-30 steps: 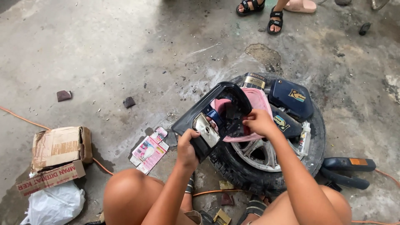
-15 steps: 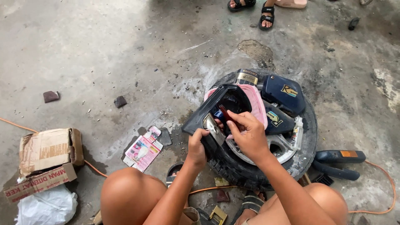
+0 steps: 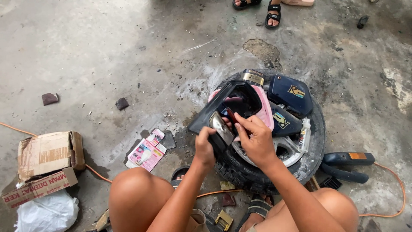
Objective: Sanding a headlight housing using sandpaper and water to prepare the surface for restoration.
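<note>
A black plastic motorcycle panel (image 3: pixel 231 101) with a shiny metal plate rests tilted on a tyre with a silver wheel (image 3: pixel 292 150). My left hand (image 3: pixel 205 146) grips the panel's near lower edge. My right hand (image 3: pixel 256 138) presses its fingers on a small dark piece by the metal plate, at the panel's inner rim. A pink bowl (image 3: pixel 265 108) lies under the panel. Two dark blue motorcycle side covers (image 3: pixel 290 92) and a small glue tube (image 3: pixel 304 135) also lie on the wheel.
A torn cardboard box (image 3: pixel 45 159) and a white plastic bag (image 3: pixel 47 212) sit at the left. A pink blister pack (image 3: pixel 146 151) lies on the concrete. A blue power tool (image 3: pixel 345 165) with an orange cord is at right. Another person's sandalled feet (image 3: pixel 272 10) stand at top.
My right hand has come down from the panel's upper opening to the metal plate near my left hand. The view has shifted slightly.
</note>
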